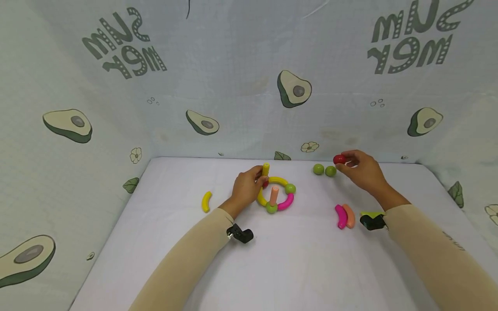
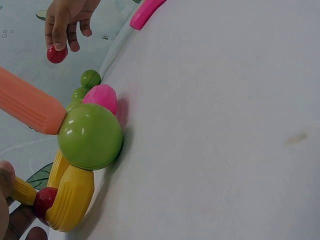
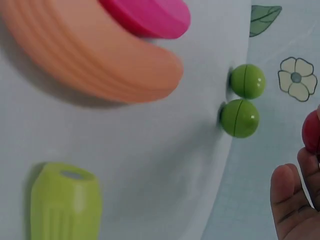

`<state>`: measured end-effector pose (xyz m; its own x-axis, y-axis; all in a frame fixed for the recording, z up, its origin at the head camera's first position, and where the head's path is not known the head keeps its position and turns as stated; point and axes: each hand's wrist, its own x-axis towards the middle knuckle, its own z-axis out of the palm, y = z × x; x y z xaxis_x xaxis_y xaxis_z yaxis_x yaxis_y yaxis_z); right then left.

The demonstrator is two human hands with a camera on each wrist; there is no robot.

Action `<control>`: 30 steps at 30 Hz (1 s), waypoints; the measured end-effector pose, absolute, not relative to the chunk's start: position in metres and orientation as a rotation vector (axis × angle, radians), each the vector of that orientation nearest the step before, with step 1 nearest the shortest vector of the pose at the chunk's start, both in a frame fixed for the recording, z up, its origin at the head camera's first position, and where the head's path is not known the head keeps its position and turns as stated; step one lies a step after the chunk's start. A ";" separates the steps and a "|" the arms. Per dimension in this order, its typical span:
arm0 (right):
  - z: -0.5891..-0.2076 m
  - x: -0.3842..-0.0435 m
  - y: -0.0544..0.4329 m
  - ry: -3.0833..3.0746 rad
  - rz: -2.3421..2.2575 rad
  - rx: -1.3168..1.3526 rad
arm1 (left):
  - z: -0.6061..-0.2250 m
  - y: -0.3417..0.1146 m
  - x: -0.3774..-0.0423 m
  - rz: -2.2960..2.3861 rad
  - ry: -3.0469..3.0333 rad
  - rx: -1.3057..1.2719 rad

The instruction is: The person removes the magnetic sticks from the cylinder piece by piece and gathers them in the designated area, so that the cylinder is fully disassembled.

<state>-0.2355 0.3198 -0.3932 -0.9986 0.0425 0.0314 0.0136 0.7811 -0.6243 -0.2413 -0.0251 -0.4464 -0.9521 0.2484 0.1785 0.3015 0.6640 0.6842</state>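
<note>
My left hand (image 1: 245, 188) is at the left side of a ring of toy pieces, its fingers around an upright yellow stick (image 1: 266, 169) above a red ball (image 2: 45, 201). The ring joins yellow curved pieces (image 1: 278, 180), a pink curved piece (image 1: 285, 202) and green balls (image 1: 290, 188). From the front green ball (image 1: 271, 208) an orange stick (image 1: 274, 195) rises. Over at the right rear, my right hand (image 1: 363, 170) pinches another red ball (image 1: 339, 159) between thumb and fingers, raised beside two loose green balls (image 1: 318, 169).
A loose yellow curved piece (image 1: 206, 201) lies left of the ring. Toward the right, a pink curved piece (image 1: 341, 216) and an orange one (image 1: 349, 216) lie side by side, near a lime-green piece (image 3: 65, 200) partly hidden by my right wrist camera. A printed curtain (image 1: 241, 86) hangs behind the white table (image 1: 295, 268).
</note>
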 end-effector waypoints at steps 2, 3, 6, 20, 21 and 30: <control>-0.396 -0.236 0.326 -2.940 1.010 -0.074 | -0.447 -0.025 -0.242 -1.171 -2.800 -0.465; -0.398 -0.237 0.328 -2.948 1.001 -0.086 | -0.447 -0.025 -0.242 -1.172 -2.799 -0.467; -0.403 -0.238 0.336 -2.974 0.974 -0.113 | -0.447 -0.025 -0.242 -1.174 -2.801 -0.465; -0.423 -0.245 0.346 -3.079 0.929 -0.215 | -0.447 -0.025 -0.243 -1.171 -2.791 -0.480; -0.424 -0.245 0.346 -3.087 0.926 -0.213 | -0.448 -0.025 -0.243 -1.170 -2.791 -0.479; -0.426 -0.246 0.344 -3.121 0.889 -0.174 | -0.446 -0.026 -0.242 -1.171 -2.802 -0.472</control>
<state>-0.2464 0.3441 -0.4262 -0.9884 0.0731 -0.1333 0.1324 0.8451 -0.5180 -0.2419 -0.0258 -0.4460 -0.9506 0.2535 0.1791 0.3056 0.6627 0.6837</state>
